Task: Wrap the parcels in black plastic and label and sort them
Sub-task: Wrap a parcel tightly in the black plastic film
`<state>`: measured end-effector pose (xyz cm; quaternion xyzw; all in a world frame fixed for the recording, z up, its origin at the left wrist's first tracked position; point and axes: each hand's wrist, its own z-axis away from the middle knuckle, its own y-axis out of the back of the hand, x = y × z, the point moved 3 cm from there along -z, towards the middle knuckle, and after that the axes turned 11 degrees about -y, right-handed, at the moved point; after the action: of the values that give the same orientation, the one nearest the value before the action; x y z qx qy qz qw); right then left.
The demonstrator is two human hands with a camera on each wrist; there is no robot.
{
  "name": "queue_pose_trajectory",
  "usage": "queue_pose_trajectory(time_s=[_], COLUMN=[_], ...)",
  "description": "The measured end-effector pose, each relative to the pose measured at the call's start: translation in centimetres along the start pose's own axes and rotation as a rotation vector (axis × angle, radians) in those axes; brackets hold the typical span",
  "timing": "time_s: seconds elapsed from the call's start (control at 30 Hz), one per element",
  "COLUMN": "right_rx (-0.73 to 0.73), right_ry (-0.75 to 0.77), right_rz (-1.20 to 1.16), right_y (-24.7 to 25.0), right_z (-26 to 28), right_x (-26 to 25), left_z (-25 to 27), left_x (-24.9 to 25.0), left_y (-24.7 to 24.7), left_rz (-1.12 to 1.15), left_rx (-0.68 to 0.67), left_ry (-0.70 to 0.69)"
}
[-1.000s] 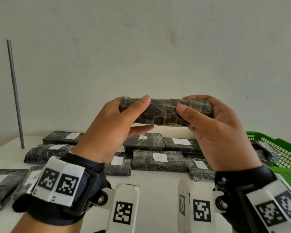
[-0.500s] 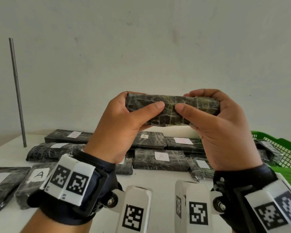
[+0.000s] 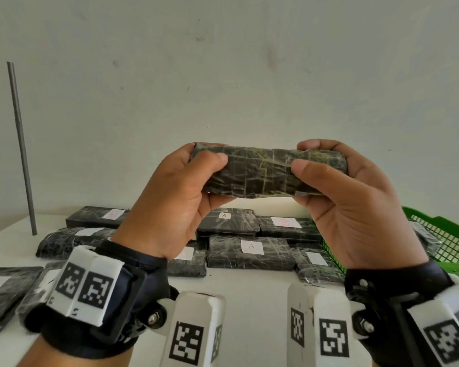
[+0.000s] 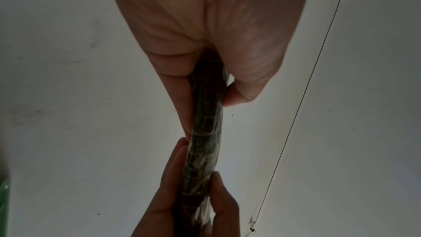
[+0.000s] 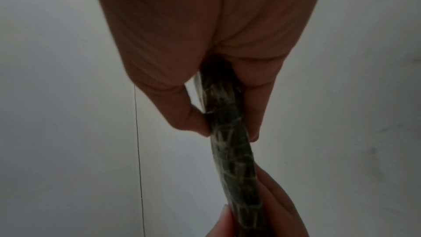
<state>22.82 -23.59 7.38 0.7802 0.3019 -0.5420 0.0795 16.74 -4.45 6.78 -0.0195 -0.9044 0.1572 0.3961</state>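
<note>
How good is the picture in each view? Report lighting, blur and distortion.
Head view: bright, sharp, with wide-angle bending at the grey pole. Left wrist view: dim, the left hand backlit against the wall. Right wrist view: darker, soft, the wrapped parcel curved by the lens.

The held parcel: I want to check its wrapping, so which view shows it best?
The head view: the held parcel shows one whole broad face, lit, between the left hand and right hand. Both wrist views are dim and show only its narrow edge running between the fingers.
</note>
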Motion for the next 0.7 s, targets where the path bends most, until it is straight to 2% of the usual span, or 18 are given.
queue_pose_trajectory(time_s=[0.1, 0.27, 0.6, 0.7], right_rx=[0.012, -0.069, 0.053, -0.022], right_ry=[-0.008, -0.043, -0.051, -0.042], right_rz=[-0.036, -0.251, -0.270, -0.275], right_y=[0.20, 0.13, -0.09, -0.29], right_z=[-0.13, -0.16, -0.59, -0.49], right_x=[0.15, -0.08, 0.59, 0.50], left_z=[0.10, 0.14, 0.21, 0.07], left_x=[-0.06, 0.24, 0.15, -0.01], left_y=[-0.22, -0.28, -0.67, -0.54], left_rz=[0.051, 0.078, 0.170, 0.103], left_rx=[0.009, 0.039, 0.059, 0.058], left_ry=[0.015, 0.032, 0.069, 0.059])
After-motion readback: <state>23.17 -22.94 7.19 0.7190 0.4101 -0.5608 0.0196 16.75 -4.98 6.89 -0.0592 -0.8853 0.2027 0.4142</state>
